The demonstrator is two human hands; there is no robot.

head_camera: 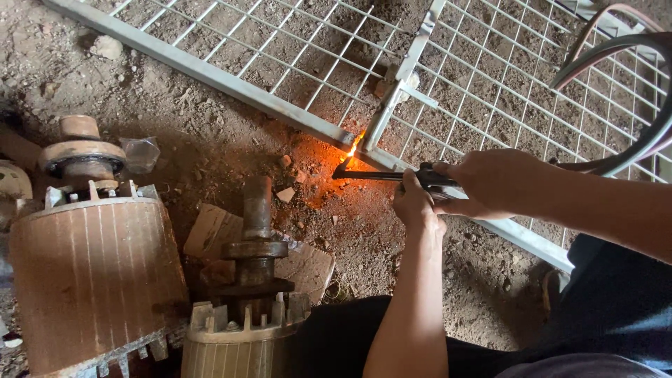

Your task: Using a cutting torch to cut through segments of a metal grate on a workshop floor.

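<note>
My right hand (490,183) grips the handle of a black cutting torch (381,175). My left hand (413,204) is closed under the torch's body and steadies it. The torch tip points up-left and an orange flame (352,148) burns at a joint of the grey metal frame (245,89), where a cross bar (402,77) meets the long bar. Wire mesh (504,77) fills the frame, which lies flat on the dirt. The ground around the flame glows orange.
Two rusty motor rotors with shafts stand at the lower left, a large one (91,266) and a smaller one (246,308). Hoses (630,63) curve in from the upper right. Cardboard scraps (217,231) and stones lie on the dirt. My dark-trousered legs fill the bottom right.
</note>
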